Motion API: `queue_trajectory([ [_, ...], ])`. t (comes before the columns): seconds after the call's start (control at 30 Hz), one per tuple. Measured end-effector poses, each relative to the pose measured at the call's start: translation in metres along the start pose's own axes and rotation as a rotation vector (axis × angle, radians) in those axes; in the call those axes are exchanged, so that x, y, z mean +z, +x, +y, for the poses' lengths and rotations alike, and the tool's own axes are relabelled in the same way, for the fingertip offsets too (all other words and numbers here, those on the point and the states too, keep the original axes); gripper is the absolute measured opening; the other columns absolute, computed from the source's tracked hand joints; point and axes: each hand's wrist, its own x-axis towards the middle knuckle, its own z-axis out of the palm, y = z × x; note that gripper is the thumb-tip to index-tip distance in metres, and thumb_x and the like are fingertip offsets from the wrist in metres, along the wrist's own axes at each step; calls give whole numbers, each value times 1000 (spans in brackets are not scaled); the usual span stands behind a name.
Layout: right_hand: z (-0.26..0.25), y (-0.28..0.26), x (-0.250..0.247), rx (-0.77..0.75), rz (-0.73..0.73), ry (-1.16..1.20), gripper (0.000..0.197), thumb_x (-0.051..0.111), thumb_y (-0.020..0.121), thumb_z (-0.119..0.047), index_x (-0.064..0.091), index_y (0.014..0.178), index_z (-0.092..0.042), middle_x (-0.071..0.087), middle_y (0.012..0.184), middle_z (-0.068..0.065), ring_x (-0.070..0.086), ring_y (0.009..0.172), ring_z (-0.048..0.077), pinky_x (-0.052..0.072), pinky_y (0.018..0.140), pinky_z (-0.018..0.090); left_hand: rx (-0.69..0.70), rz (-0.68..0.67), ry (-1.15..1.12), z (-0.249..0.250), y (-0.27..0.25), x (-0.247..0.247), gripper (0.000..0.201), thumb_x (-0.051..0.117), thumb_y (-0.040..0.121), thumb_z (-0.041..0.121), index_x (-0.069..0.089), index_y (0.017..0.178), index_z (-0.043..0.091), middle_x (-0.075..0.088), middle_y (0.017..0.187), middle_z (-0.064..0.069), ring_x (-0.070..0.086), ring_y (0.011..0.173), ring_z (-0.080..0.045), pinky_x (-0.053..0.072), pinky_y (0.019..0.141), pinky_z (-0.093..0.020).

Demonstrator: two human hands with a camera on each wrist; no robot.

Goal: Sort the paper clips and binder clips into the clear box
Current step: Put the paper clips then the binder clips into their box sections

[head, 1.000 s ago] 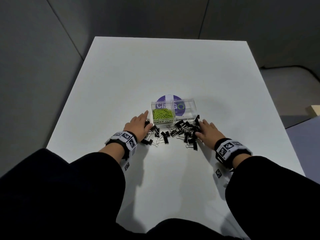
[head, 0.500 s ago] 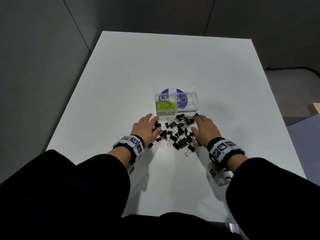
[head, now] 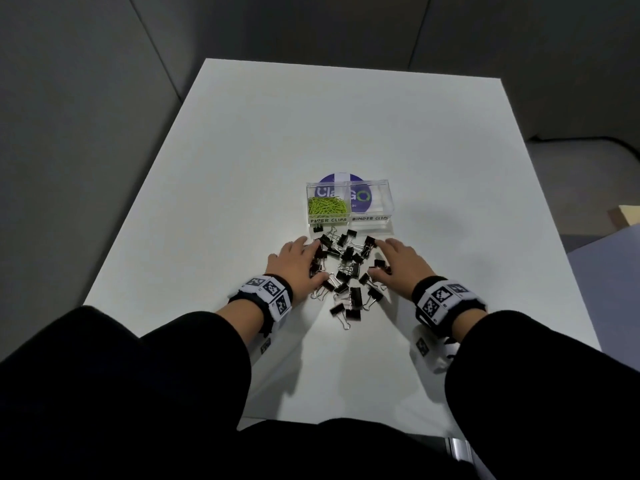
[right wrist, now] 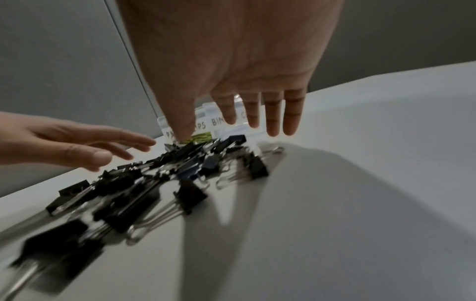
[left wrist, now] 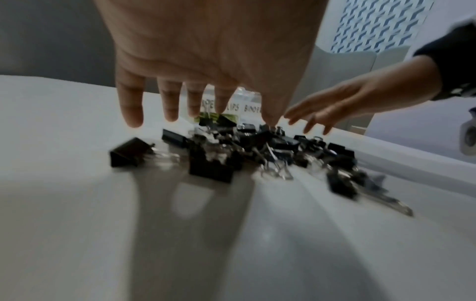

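A clear two-part box [head: 372,221] stands mid-table, labelled PAPER CLIPS on the left and BINDER CLIPS on the right. Green paper clips [head: 327,206] fill its left part; the right part [head: 372,202] holds no clips. Several black binder clips [head: 346,268] lie in a loose heap just in front of the box. My left hand [head: 299,263] lies flat on the heap's left edge, fingers straight. My right hand [head: 398,263] lies flat on its right edge, fingers spread. In the wrist views the left hand [left wrist: 195,97] and right hand [right wrist: 239,110] hover over the clips [left wrist: 231,150] [right wrist: 159,179], holding nothing.
The white table [head: 242,150] is bare around the box and heap. A purple round sticker [head: 336,178] shows under the box. Grey walls stand behind and to the left. The table's right edge [head: 550,216] drops to the floor.
Both hands have moved inward toward each other, pushing the binder clips from a wide spread into a tighter heap in front of the box.
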Motion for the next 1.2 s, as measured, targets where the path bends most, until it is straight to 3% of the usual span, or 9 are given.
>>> queue_trajectory([
  [0.1,12,-16,-7,69,-47,-34,85,61,80,-51,17,147,-20,27,148,8,38,130,26,40,102,41,-46,-33,-27,-15,-8,-9,83,53,82,59,12,147,27,14,154,-5,25,139,-27,33,107,-47],
  [0.2,17,-25,3,113,-116,-25,82,67,79,-41,23,144,-19,32,141,10,49,118,27,46,95,39,-40,-104,-1,-26,-17,-3,92,63,76,56,10,146,30,20,149,-7,31,132,-27,41,102,-43],
  [0.37,4,-16,17,131,-59,61,54,59,85,-24,39,134,-12,38,130,14,53,111,33,46,92,38,-36,-79,-81,-21,-18,7,84,67,81,35,16,147,23,27,142,-11,36,126,-30,42,99,-40],
  [0.57,-21,-2,5,-32,145,-168,36,46,91,-12,46,127,-15,49,126,8,50,111,28,45,83,37,10,-76,-130,-16,-15,5,65,59,85,17,27,142,20,37,133,-10,45,118,-28,46,92,-37],
  [0.67,-32,12,2,-192,118,-239,53,56,86,-5,41,135,-19,45,134,7,48,117,28,47,87,38,19,-13,-57,-12,-14,-2,62,57,86,27,29,141,21,35,136,-7,41,122,-25,46,90,-37],
  [0.8,-41,29,2,-242,48,-321,56,57,86,-9,38,137,-21,43,136,7,47,119,28,47,89,39,69,83,37,1,-6,-14,41,50,90,30,45,129,18,45,128,-8,44,116,-24,43,88,-35],
  [0.93,-43,36,0,-174,48,-242,40,54,88,-12,45,126,-14,48,126,9,51,113,29,47,82,39,80,90,27,9,3,-19,30,43,95,21,55,121,17,54,121,-7,48,113,-25,43,84,-34],
  [1.2,-33,36,0,-156,70,-36,20,51,92,-21,52,111,-15,58,116,3,53,109,24,44,83,35,63,70,-75,20,23,-17,36,40,97,34,51,129,21,51,129,-5,47,120,-24,44,90,-37],
])
